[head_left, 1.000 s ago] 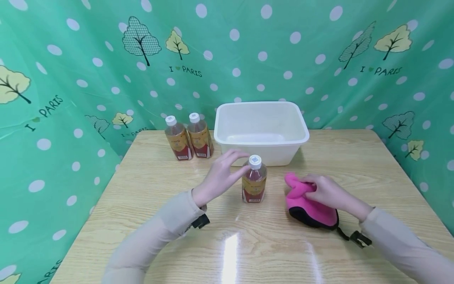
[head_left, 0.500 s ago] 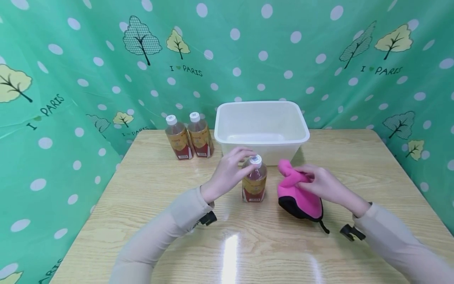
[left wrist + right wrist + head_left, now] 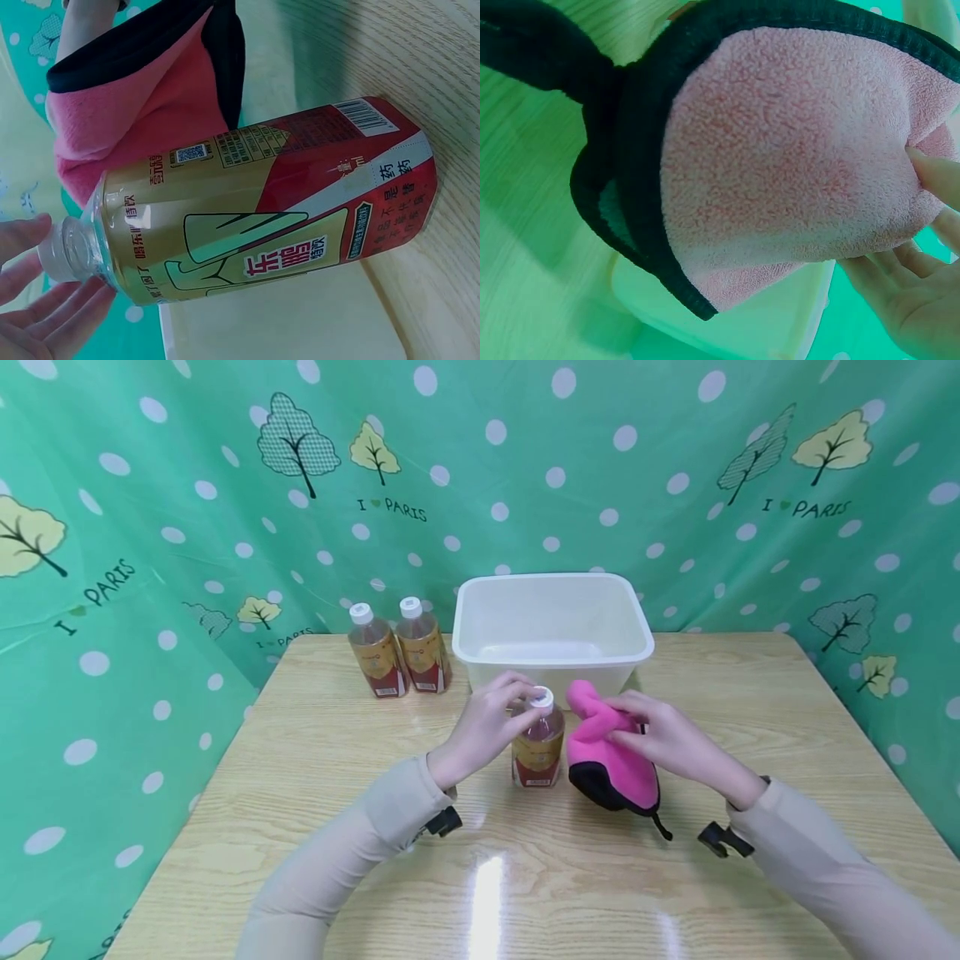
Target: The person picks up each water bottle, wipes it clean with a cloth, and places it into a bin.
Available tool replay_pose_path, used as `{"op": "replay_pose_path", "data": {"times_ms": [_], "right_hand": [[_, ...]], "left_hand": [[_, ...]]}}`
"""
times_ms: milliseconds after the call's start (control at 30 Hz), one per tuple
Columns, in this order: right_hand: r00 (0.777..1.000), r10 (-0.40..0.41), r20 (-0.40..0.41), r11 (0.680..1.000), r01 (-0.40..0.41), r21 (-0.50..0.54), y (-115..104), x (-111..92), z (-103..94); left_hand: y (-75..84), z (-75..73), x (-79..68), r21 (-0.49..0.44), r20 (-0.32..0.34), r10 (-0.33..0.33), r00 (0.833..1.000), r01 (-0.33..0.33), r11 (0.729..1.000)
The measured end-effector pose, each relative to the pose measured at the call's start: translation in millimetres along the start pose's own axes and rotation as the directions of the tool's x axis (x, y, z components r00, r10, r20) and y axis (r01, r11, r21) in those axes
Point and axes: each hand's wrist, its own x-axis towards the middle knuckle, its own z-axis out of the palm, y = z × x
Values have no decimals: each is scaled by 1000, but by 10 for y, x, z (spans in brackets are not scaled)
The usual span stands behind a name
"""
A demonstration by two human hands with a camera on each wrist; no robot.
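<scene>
My left hand (image 3: pixel 480 727) holds the white cap and neck of an upright plastic drink bottle (image 3: pixel 537 756) at the middle of the table. Seen close in the left wrist view, the bottle (image 3: pixel 247 214) has a gold and red label, and my fingers curl about its cap. My right hand (image 3: pixel 663 735) pinches a pink fleece cloth (image 3: pixel 618 768) with black trim and a black hanging loop. It hangs just to the right of the bottle. In the right wrist view, the cloth (image 3: pixel 780 150) fills most of the picture and hides part of what lies behind.
A white plastic tub (image 3: pixel 555 672) stands behind the bottle. To its left are two more bottles, a left one (image 3: pixel 380 660) and a right one (image 3: pixel 424 656). The wooden table (image 3: pixel 300 760) meets a green dotted curtain (image 3: pixel 570 460) at the back.
My right hand has carried the pink cloth leftward and away from me, close to the bottle. My left hand has moved slightly right, closing in on the cap. The bottle stays put.
</scene>
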Motion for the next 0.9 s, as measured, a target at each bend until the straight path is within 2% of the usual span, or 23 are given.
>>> {"op": "replay_pose_path", "data": {"times_ms": [200,500,733,900], "right_hand": [[1000,-17,9,1000,17,2,-65,78,7],[998,-69,-9,996,69,54,-55,179,102],[999,-30,13,995,29,99,-70,212,181],[999,-36,-5,995,36,92,-58,206,206]], "left_hand": [[-37,11,4,-9,-3,15,1000,-15,1000],[-68,-1,20,-21,-6,89,996,-89,996],[-83,-13,33,-25,21,107,994,-106,994],[-82,-23,36,-27,21,106,994,-106,994]]}}
